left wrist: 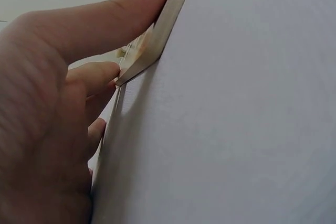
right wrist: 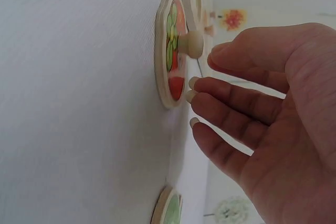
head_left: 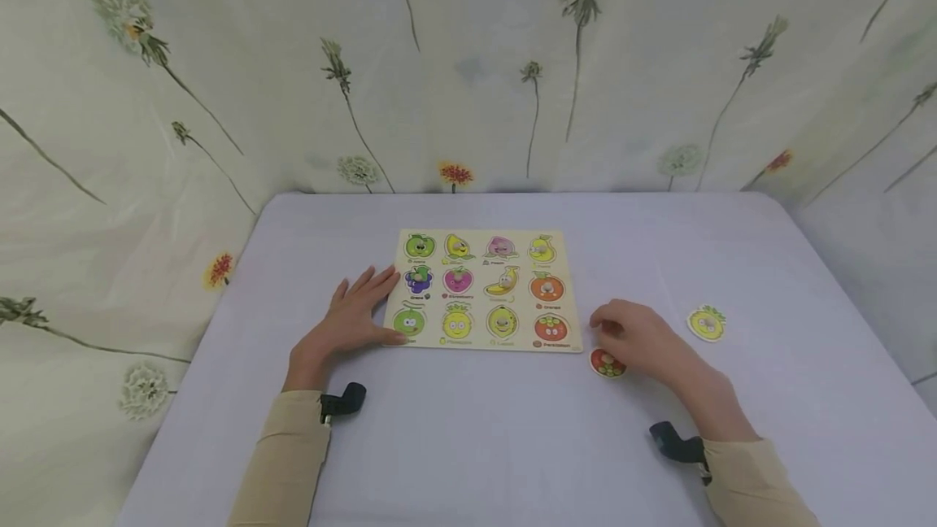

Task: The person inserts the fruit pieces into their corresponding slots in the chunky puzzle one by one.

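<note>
A wooden fruit puzzle board (head_left: 479, 346) lies flat on the table, with knobbed fruit pieces in several of its spots. My left hand (head_left: 351, 320) rests at its left side, fingers extended along the edge and thumb on the near corner, as the left wrist view shows. To the right of the board lies a red puzzle piece (head_left: 606, 363) with green leaves and a wooden knob (right wrist: 192, 44). Over it hovers my right hand (head_left: 637, 340), empty, its fingers loosely bent; in the right wrist view the thumb and fingertips are close to the knob with a gap between.
A yellow pineapple puzzle piece (head_left: 706, 323) lies farther right on the white table (head_left: 476, 446). Behind the table hangs a pale curtain (head_left: 468, 63) printed with dandelions. Each wrist carries a small black camera, the left one (head_left: 344, 401) beside the sleeve.
</note>
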Available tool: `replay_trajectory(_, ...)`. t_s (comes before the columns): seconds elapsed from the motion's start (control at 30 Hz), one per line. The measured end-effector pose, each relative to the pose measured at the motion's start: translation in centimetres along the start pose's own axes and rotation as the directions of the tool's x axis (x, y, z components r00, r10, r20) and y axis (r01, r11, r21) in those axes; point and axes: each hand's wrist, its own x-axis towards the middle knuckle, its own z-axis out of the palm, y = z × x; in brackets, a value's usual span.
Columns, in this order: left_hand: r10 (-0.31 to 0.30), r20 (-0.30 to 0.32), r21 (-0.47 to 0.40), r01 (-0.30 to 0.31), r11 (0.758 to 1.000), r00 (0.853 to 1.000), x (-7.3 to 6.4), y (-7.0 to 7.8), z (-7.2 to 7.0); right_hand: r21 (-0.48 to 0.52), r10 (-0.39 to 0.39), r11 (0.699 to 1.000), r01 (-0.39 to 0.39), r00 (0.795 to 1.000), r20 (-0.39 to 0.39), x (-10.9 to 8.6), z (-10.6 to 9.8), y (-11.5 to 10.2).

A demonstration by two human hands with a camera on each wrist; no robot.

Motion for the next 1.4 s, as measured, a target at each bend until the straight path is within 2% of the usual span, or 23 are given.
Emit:
replay_trajectory(0.37, 0.001, -0.001, -0.018, -0.001, 1.000, 1.000, -0.2, 0.7, -0.2, -0.027, 0.004, 1.000, -0.006, 0.998, -0.057, -1.6, -0.7, 2.5)
replay_trajectory(0.9, 0.000, -0.011, -0.028, 0.000, 1.000, 1.000, -0.3, 0.8, -0.1, -0.065, -0.017, 0.998, 0.009, 0.993, -0.119, -3.6, -1.5, 4.7)
replay_trajectory(1.4, 0.003, -0.021, -0.011, -0.003, 1.000, 1.000, -0.1, 0.4, 0.0, -0.082, 0.067, 0.994, -0.073, 0.995, -0.076, -4.6, -2.9, 6.0)
